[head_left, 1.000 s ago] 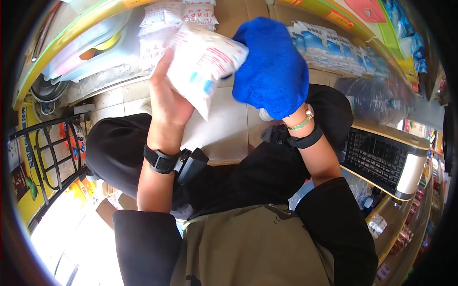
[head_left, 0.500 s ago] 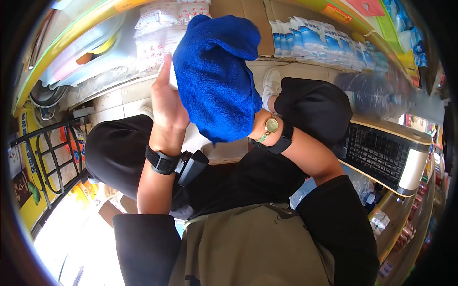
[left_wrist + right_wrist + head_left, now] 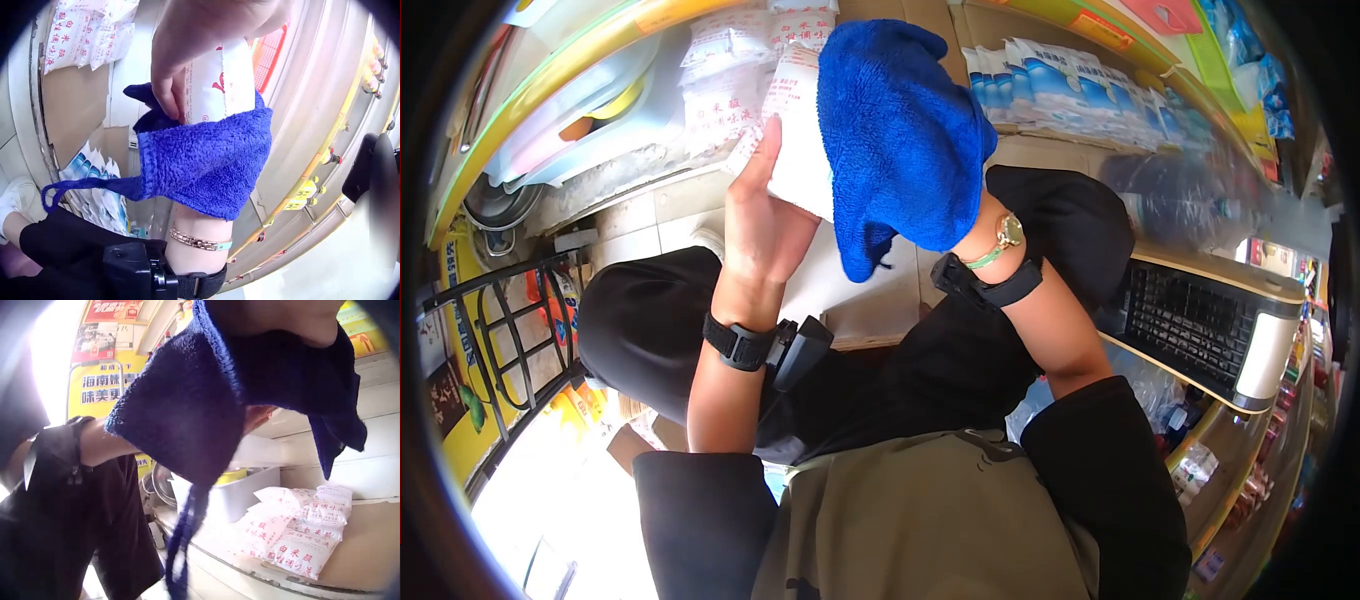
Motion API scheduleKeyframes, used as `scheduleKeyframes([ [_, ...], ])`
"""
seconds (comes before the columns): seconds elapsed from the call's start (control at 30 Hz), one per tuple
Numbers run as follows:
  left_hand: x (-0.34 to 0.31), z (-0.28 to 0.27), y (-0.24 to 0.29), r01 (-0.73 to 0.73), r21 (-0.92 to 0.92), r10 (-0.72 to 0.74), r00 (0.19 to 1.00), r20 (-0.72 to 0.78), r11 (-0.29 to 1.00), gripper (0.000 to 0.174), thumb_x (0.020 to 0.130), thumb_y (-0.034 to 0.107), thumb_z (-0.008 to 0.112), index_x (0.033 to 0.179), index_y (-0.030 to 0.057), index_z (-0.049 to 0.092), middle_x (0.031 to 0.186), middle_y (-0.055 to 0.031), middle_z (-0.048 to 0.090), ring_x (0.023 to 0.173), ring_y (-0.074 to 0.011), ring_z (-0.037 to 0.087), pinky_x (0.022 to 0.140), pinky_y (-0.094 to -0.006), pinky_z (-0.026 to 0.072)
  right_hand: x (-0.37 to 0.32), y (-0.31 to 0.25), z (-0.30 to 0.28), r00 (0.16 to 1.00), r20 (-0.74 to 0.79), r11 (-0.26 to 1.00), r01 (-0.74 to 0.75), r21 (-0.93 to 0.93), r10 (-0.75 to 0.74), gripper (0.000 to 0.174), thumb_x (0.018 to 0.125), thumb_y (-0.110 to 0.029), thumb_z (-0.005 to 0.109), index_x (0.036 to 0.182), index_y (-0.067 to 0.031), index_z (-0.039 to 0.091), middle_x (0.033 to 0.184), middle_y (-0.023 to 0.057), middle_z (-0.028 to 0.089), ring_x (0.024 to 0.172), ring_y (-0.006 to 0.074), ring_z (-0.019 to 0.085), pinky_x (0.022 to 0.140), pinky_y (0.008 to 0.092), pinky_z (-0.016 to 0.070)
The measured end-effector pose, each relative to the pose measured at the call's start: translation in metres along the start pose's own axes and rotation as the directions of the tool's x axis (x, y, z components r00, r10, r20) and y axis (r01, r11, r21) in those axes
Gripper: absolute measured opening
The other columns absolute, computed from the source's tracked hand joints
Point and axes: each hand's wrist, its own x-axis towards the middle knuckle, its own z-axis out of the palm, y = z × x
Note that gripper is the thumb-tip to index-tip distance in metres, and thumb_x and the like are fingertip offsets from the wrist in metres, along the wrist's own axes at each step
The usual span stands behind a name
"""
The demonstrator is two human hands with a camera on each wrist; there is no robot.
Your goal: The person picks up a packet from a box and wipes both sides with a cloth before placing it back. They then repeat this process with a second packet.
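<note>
A white plastic packet with red print (image 3: 798, 150) is held up by my left hand (image 3: 762, 225), with the thumb along its near side. In the left wrist view, the left hand's (image 3: 209, 37) fingers grip the packet (image 3: 219, 87) from above. A blue towelling cloth (image 3: 905, 140) covers most of my right hand and lies against the packet's right part. Only the right wrist shows below the cloth, and the fingers are hidden under it. The cloth (image 3: 206, 162) wraps round the packet's lower end, with a loop hanging from its corner.
Similar white packets (image 3: 725, 95) are stacked on a cardboard-lined shelf ahead. Blue-and-white packets (image 3: 1070, 80) stand in a row to their right. Plastic tubs (image 3: 590, 110) sit at the left. A black wire rack (image 3: 510, 310) is beside the left knee; a heater-like appliance (image 3: 1200, 330) is at the right.
The right hand has carried the blue cloth from beside the packet leftward across its front, then a little back to the right. The packet's left part shows again. The left hand keeps its grip.
</note>
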Motion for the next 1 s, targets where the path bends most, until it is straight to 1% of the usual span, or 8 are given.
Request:
scheduleKeyframes([
  [0.3,-0.006,0.007,-0.003,-0.003,0.012,0.004,0.999,-0.032,1.000,0.051,0.094,0.032,0.039,0.132,-0.0016,0.035,0.130,-0.0139,0.046,0.118,-0.0260,0.046,0.101,-0.0377,0.0329,0.025,-0.016,-0.025,0.994,-0.072,0.932,0.056,-0.358,-0.087,0.028,0.070,-0.022,0.065,0.093,-0.0064,0.063,0.086,0.0135,0.062,0.077,0.0303,0.061,0.068,0.0375,0.0475],
  [0.53,-0.002,0.001,0.007,-0.173,-0.052,0.167,0.980,-0.113,0.983,0.046,0.094,0.027,0.040,0.131,-0.0006,0.036,0.127,-0.0140,0.048,0.116,-0.0279,0.047,0.100,-0.0413,0.0344,0.042,-0.015,-0.024,0.984,-0.033,0.844,0.134,-0.519,-0.176,0.036,0.067,-0.020,0.065,0.100,-0.0065,0.059,0.103,0.0135,0.057,0.091,0.0306,0.057,0.073,0.0372,0.0471],
  [0.73,0.003,-0.007,0.007,-0.300,0.108,0.317,0.921,-0.226,0.948,0.042,0.093,0.026,0.042,0.128,0.0013,0.040,0.124,-0.0105,0.051,0.113,-0.0230,0.050,0.098,-0.0384,0.0364,0.028,-0.024,0.004,0.976,0.138,0.937,0.202,-0.285,-0.168,0.059,0.059,-0.015,0.070,0.114,-0.0036,0.051,0.106,0.0141,0.053,0.102,0.0320,0.050,0.090,0.0370,0.0397],
  [0.8,0.000,-0.008,0.005,-0.266,0.133,0.293,0.918,-0.267,0.955,0.042,0.094,0.027,0.040,0.126,0.0012,0.042,0.123,-0.0101,0.052,0.112,-0.0216,0.051,0.097,-0.0367,0.0377,0.013,-0.034,0.020,0.969,0.149,0.961,0.220,-0.169,-0.196,0.042,0.077,-0.016,0.061,0.116,-0.0042,0.051,0.117,0.0140,0.052,0.109,0.0303,0.048,0.094,0.0374,0.0374],
  [0.87,-0.007,-0.013,0.003,-0.125,0.019,0.127,0.979,-0.161,0.992,0.039,0.092,0.027,0.044,0.122,0.0018,0.047,0.120,-0.0091,0.054,0.111,-0.0195,0.051,0.094,-0.0322,0.0398,-0.006,-0.051,0.033,0.862,0.270,0.634,-0.501,0.590,0.429,0.044,0.079,-0.016,0.060,0.120,-0.0049,0.049,0.122,0.0144,0.049,0.115,0.0299,0.045,0.099,0.0368,0.0341],
  [0.9,-0.006,-0.012,0.000,-0.114,0.019,0.116,0.981,-0.158,0.993,0.039,0.092,0.027,0.044,0.122,0.0018,0.047,0.120,-0.0091,0.054,0.111,-0.0195,0.051,0.094,-0.0322,0.0398,-0.015,-0.034,0.041,0.826,0.337,0.445,-0.537,0.717,0.452,0.044,0.081,-0.015,0.059,0.123,-0.0056,0.047,0.127,0.0146,0.046,0.118,0.0298,0.042,0.102,0.0364,0.0310],
  [0.93,-0.005,-0.011,-0.003,-0.149,0.126,0.179,0.944,-0.276,0.981,0.041,0.093,0.028,0.040,0.123,0.0012,0.047,0.121,-0.0100,0.054,0.111,-0.0205,0.051,0.096,-0.0326,0.0393,-0.012,-0.029,0.037,0.823,0.333,0.445,-0.538,0.716,0.460,0.044,0.081,-0.015,0.059,0.123,-0.0056,0.047,0.127,0.0146,0.046,0.118,0.0298,0.042,0.102,0.0364,0.0310],
  [1.0,-0.003,-0.011,-0.007,-0.168,0.238,0.251,0.891,-0.379,0.957,0.043,0.094,0.030,0.036,0.123,0.0006,0.047,0.122,-0.0109,0.053,0.112,-0.0216,0.051,0.097,-0.0330,0.0387,-0.003,-0.023,0.028,0.976,0.215,0.972,-0.069,0.226,0.020,0.045,0.081,-0.015,0.058,0.123,-0.0060,0.047,0.128,0.0149,0.045,0.118,0.0287,0.042,0.102,0.0372,0.0317],
])
